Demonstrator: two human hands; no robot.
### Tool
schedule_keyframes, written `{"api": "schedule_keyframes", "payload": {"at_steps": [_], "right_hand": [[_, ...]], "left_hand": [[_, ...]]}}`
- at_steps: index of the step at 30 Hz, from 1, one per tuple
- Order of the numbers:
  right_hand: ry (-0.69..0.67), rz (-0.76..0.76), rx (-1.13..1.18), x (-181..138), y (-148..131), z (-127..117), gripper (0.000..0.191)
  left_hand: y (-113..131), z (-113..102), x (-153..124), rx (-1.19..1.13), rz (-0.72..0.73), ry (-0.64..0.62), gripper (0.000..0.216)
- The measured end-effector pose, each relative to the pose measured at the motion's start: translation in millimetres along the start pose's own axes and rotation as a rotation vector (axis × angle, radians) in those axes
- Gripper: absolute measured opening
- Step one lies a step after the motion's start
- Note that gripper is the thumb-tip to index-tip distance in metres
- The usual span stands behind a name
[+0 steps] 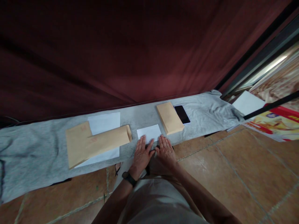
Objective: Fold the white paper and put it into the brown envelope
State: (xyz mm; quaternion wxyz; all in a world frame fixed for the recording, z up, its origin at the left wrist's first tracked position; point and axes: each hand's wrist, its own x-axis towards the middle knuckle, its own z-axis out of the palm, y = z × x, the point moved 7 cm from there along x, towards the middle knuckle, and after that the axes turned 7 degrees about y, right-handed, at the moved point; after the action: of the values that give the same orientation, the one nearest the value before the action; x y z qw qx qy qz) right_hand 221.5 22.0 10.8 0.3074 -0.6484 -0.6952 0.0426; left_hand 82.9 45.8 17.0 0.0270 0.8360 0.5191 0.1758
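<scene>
A white sheet of paper [149,132], folded or small, lies on the grey cloth in front of me. My left hand [142,152] rests flat with fingers stretched on its near left edge. On the near right edge lies my right hand [165,151], its fingers extended too. To the left, brown envelopes [78,141] overlap larger white paper [106,122]; the upper envelope has its open end facing right. A stack of brown envelopes [170,117] sits just right of the small paper.
A dark-screened phone [182,114] lies beside the envelope stack. The grey cloth [203,109] covers a long narrow surface below a dark red curtain [140,56]. At right are a white box-like object [249,102] and a red and yellow printed package [277,123] above the tiled floor [210,174].
</scene>
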Motion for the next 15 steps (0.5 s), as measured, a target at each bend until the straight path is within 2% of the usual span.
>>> {"api": "schedule_keyframes", "payload": {"at_steps": [4, 9, 12, 15], "right_hand": [[-0.058, 0.054, -0.061, 21.2, 5.7, -5.2, 0.043], [-0.088, 0.254, -0.165, 51.5, 18.4, -3.5, 0.031], [-0.093, 0.342, -0.078, 57.4, 27.5, -1.7, 0.025], [-0.101, 0.421, 0.105, 57.3, 39.0, -2.7, 0.02]], "left_hand": [[2.6, 3.1, -1.6, 0.03, 0.004, -0.001, 0.059], [14.8, 10.3, -5.3, 0.1, 0.028, 0.002, 0.061], [19.4, 9.7, -6.7, 0.119, 0.034, 0.004, 0.063], [20.8, 5.3, -6.6, 0.088, 0.028, 0.009, 0.061]]}}
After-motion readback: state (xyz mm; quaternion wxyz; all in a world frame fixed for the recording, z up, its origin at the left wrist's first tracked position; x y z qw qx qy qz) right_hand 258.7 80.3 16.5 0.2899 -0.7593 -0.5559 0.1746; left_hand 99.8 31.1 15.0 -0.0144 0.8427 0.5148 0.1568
